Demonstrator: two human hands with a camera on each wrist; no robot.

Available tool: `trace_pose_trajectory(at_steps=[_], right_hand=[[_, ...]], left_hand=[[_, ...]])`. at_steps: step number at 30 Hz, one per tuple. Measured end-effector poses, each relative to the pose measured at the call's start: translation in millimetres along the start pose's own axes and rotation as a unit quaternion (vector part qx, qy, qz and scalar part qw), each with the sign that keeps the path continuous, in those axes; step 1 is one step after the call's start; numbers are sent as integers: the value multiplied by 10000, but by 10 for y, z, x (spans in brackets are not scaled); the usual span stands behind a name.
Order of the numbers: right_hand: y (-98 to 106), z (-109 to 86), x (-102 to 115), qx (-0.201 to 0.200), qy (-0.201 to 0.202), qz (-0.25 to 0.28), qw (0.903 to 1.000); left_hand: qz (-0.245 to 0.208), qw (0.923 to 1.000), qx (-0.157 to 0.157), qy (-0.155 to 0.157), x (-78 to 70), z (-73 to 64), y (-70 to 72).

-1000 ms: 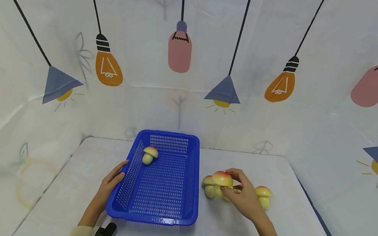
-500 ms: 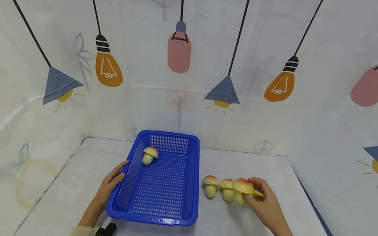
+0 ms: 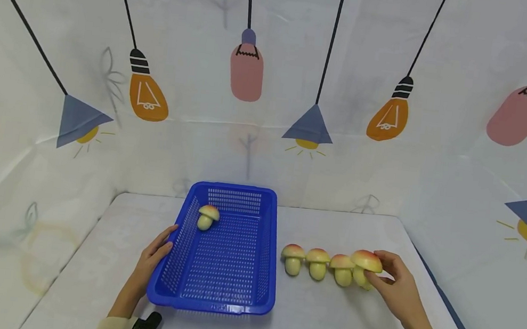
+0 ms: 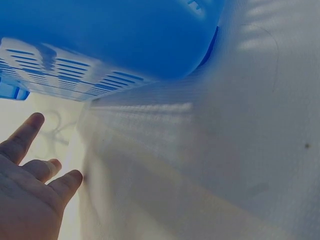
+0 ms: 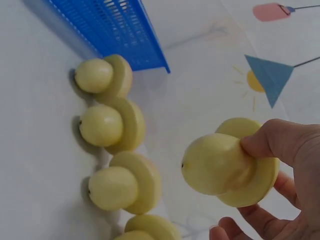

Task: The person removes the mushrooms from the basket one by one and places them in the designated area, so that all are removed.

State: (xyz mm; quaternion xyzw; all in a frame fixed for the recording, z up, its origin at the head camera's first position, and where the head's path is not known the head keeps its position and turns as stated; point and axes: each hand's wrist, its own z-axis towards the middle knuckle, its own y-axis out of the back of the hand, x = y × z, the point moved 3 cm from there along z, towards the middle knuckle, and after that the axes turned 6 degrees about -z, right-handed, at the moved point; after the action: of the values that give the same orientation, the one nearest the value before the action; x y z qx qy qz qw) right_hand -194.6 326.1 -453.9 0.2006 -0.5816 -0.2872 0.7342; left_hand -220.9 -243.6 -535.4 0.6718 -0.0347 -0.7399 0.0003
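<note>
My right hand [image 3: 397,288] pinches a yellow toy mushroom [image 3: 366,260] with a reddish cap, thumb on one side and fingers on the other. In the right wrist view this mushroom [image 5: 215,165] is off the table, its stem end free. A row of several similar mushrooms [image 3: 318,264] stands on the table beside the basket; the held one partly covers the rightmost in the head view. My left hand [image 3: 149,262] rests against the left side of a blue plastic basket [image 3: 273,273], its fingers fairly straight in the left wrist view. One mushroom [image 3: 207,217] lies inside, toward the far left.
A white table [image 3: 319,326] carries everything, its right edge bordered by a dark blue strip [image 3: 455,313]. Behind it hangs a white cloth [image 3: 264,154] printed with lamps and bulbs.
My right hand has carried the held mushroom rightward along the row, from near the basket to the row's right end. The left hand and basket stay in place.
</note>
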Motion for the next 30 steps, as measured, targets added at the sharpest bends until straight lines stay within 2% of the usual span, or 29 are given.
trace_pose_trajectory(at_steps=[6,11,23,30], right_hand=[[102,22,-98,-253,-71,-44,9996],[154,45,-181,-235,-197,-152,9994],[235,120,-392,-265,-207,-513,9981],[273,144,-544,-350,-200,-506,9979]], left_hand=[[-5,10000,-5,33,10,-4,8],[26,10000,-10,51,22,4,9],[43,10000,-22,11,-14,-6,-13],[82,10000,-43,-7,-35,-28,-26]])
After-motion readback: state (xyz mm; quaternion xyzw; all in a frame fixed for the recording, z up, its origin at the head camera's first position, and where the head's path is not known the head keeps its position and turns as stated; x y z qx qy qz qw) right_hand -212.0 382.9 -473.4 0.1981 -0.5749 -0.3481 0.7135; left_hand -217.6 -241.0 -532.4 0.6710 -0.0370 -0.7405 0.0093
